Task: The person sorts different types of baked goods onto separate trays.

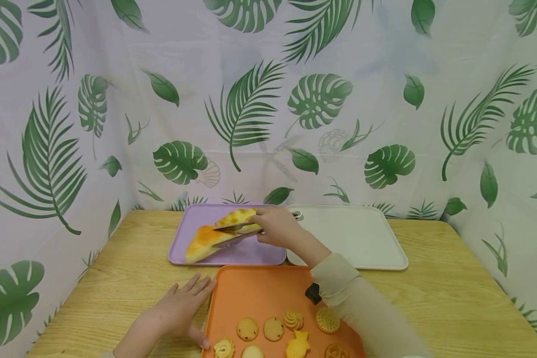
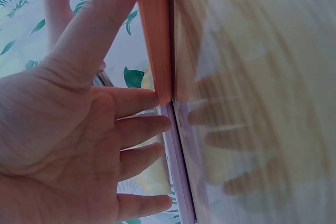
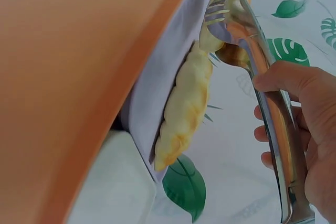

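My right hand grips metal serving tongs with one fork-shaped end and one spoon-shaped end. In the head view the tongs' tips reach over a golden-brown wedge of bread on the purple tray. Behind it on the same tray lies a second bread with a bumpy top, partly hidden by the hand; the right wrist view shows this longish bread from the side. My left hand, fingers spread and straight, rests at the left edge of the orange tray.
Several cookies, among them a swirled cookie and a fish-shaped cookie, lie on the orange tray. A small dark piece shows beside my right sleeve. The white tray stands right of the purple one, before a leaf-patterned cloth.
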Demonstrator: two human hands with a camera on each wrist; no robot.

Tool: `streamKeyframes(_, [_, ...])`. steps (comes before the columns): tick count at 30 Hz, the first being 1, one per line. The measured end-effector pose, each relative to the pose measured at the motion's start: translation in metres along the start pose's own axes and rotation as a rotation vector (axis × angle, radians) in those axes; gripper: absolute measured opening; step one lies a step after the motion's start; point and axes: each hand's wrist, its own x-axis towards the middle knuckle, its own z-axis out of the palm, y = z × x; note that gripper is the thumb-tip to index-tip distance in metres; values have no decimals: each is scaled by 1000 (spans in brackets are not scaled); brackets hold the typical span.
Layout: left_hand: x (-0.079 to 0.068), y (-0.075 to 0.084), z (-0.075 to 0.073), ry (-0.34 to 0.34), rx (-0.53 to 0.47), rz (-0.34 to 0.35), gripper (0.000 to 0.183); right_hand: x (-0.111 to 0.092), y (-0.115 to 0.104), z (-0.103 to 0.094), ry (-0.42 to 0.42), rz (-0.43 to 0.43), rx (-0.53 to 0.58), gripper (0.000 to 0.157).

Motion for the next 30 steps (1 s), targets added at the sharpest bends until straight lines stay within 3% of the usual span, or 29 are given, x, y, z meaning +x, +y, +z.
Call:
streamKeyframes(8, [0, -1, 0, -5, 0, 1, 122, 16, -15, 12, -71, 65, -21, 32])
streamKeyframes(15, [1, -1, 0, -15, -16, -13, 122, 14, -23, 10, -138, 118, -29, 40])
streamKeyframes(30, [2, -1, 1, -8, -22, -21, 122, -18, -19, -12, -60, 136, -78, 52])
